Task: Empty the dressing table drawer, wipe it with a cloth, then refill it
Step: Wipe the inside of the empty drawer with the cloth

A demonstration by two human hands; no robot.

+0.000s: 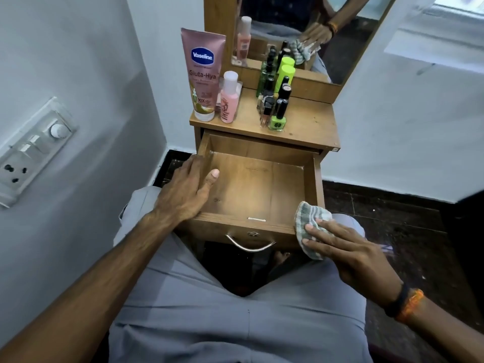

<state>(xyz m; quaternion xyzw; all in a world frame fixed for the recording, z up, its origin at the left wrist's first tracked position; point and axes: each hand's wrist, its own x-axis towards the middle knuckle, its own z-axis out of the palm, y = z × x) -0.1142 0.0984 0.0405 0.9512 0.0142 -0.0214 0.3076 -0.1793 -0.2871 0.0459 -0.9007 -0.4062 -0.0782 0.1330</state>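
Observation:
The wooden drawer (pixel 256 150) of the dressing table is pulled out and holds nothing. My left hand (pixel 187 186) rests on its left wall, thumb inside, fingers over the outside edge. My right hand (pixel 345 247) presses a green-and-white checked cloth (pixel 306 218) against the drawer's front right corner with straight fingers. On the tabletop (pixel 309 124) stand a pink Vaseline tube (pixel 203 74), a small pink bottle (pixel 229 98) and several nail polish bottles (pixel 277 106).
A mirror (pixel 314 30) rises behind the tabletop. A metal handle (pixel 250 243) hangs on the drawer front. A switchboard (pixel 31 150) is on the left wall. My knees in grey trousers sit under the drawer; dark floor lies to the right.

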